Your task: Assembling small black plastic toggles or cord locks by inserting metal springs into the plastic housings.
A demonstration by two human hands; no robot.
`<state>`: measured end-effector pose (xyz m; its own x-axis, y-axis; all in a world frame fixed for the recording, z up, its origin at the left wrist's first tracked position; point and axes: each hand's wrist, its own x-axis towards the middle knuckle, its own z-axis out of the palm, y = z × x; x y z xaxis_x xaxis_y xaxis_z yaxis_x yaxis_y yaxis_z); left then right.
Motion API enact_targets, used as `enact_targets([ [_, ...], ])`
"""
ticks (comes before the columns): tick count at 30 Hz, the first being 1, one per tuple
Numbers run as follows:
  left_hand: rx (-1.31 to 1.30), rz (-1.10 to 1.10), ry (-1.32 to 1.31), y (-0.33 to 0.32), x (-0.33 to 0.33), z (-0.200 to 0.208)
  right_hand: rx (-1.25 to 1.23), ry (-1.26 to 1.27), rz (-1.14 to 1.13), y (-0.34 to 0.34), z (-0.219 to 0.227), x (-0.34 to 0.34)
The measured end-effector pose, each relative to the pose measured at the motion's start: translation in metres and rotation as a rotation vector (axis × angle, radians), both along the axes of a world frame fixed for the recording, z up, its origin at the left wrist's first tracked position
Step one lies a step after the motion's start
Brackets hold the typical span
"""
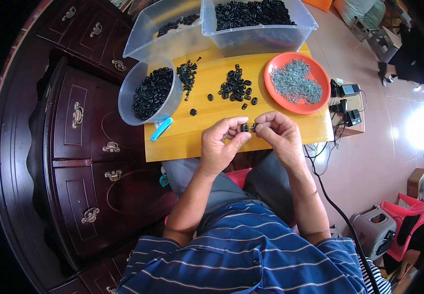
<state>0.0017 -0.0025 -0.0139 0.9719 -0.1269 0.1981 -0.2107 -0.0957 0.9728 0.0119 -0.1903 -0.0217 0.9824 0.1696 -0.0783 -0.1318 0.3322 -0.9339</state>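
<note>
Close together above the table's near edge, my two hands work on small pieces. My left hand (pixel 223 140) pinches a small black plastic part with a hole (pixel 244 127) between thumb and fingers. Just right of it, my right hand (pixel 281 138) pinches another small black piece (pixel 254 128), partly hidden by the fingertips. A thin light bit shows between the two; whether they touch I cannot tell. Beyond the hands lies a loose heap of similar black parts (pixel 234 84). A few strays, such as a black part (pixel 193 112), lie on the yellow table (pixel 212 139).
An orange-red plate (pixel 274 94) holds many small silvery metal pieces (pixel 297 83). At left are a clear round tub (pixel 126 105) of black parts, black peg-like pieces (pixel 186 77) and a light-blue handled tool (pixel 161 129). Two clear bins (pixel 261 36) stand behind. Cables (pixel 337 132) hang at right.
</note>
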Motion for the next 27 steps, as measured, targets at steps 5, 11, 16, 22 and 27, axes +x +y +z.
enact_targets([
  [5,-0.018,-0.015,0.014,-0.002,0.0,0.001,-0.036,0.009,0.008,0.0,0.0,0.0],
  [11,0.024,-0.009,-0.003,-0.002,0.001,0.002,-0.029,0.005,0.013,-0.001,-0.001,0.0],
  [16,0.107,-0.019,-0.048,-0.002,0.003,0.008,-0.028,0.007,0.019,0.0,-0.004,-0.001],
  [22,0.143,-0.033,-0.074,-0.004,0.004,0.011,-0.02,0.011,0.024,0.0,-0.005,0.0],
  [27,0.175,-0.045,-0.096,-0.001,0.008,0.012,-0.02,0.045,0.031,-0.001,-0.003,0.001],
])
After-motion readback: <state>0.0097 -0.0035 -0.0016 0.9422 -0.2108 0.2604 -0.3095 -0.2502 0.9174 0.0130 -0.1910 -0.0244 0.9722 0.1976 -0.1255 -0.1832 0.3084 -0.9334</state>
